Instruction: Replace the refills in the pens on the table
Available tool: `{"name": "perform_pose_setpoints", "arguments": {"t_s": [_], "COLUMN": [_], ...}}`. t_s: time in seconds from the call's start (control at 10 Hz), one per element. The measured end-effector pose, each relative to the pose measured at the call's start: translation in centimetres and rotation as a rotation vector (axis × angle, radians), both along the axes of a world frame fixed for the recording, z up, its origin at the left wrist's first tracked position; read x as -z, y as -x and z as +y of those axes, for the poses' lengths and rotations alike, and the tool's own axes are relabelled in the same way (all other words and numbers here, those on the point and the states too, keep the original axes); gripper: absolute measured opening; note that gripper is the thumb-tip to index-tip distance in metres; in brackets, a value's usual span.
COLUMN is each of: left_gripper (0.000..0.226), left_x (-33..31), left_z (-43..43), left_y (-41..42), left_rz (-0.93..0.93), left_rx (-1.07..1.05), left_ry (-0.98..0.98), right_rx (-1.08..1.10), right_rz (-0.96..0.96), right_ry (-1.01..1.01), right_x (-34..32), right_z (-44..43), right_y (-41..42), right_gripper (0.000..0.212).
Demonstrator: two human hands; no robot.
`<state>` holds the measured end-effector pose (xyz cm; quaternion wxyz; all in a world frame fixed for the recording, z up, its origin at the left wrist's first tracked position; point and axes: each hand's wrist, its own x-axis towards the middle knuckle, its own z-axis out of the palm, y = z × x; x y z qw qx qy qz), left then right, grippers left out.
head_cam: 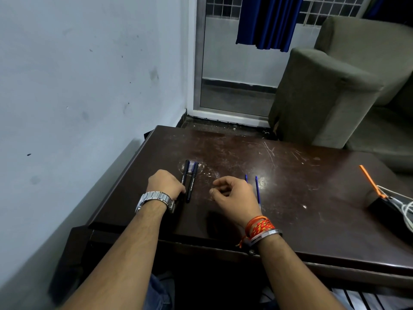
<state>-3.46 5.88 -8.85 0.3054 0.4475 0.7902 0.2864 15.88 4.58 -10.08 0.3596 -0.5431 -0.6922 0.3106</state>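
On the far left I saw a pale wall (78,86), scuffed and marked, running along the left edge of the dark brown table (279,209). The tabletop was scratched and carried a bright glare patch. My left hand (165,183), with a metal watch (154,201) on the wrist, rested on the table with its fingers curled against the nearer of two black pens (190,182). I could not tell whether it pinched that pen or merely touched it. The pens lay side by side, pointing away from me. My right hand (234,198) hovered just right of them, loosely curled, thumb near forefinger, holding nothing I could see. Red threads (259,227) and a steel bangle (267,236) circled that wrist. Two blue refills (257,189) lay just beyond it, one partly hidden. At the right edge sat a black box (384,209) with an orange strip and white cable. Behind stood a glass door (234,74), a blue curtain (268,21) and a grey armchair (330,86).
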Motion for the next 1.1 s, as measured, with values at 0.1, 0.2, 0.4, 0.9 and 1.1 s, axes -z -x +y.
{"name": "perform_pose_setpoints", "arguments": {"t_s": [0.1,0.2,0.4,0.9,1.1], "left_gripper": [0.011,0.013,0.021,0.013,0.016], "left_x": [0.02,0.15,0.20,-0.24,-0.33], "left_z": [0.01,0.09,0.00,-0.39,-0.60], "left_y": [0.01,0.09,0.17,0.35,0.05], "left_rz": [0.009,0.017,-0.004,0.055,0.074], "left_rx": [0.001,0.000,-0.006,0.006,-0.073], "left_ry": [0.003,0.005,-0.004,0.013,-0.103], "right_rx": [-0.007,-0.005,0.013,0.014,0.048], "right_rz": [0.005,0.020,0.011,0.007,0.033], "right_ry": [0.007,0.012,-0.003,-0.004,-0.041], "right_x": [-0.03,0.04,-0.04,0.03,0.17], "right_z": [-0.04,-0.05,0.01,0.06,0.27], "right_y": [0.06,0.08,0.08,-0.06,-0.10], "right_gripper": [0.011,0.010,0.008,0.011,0.011]}}
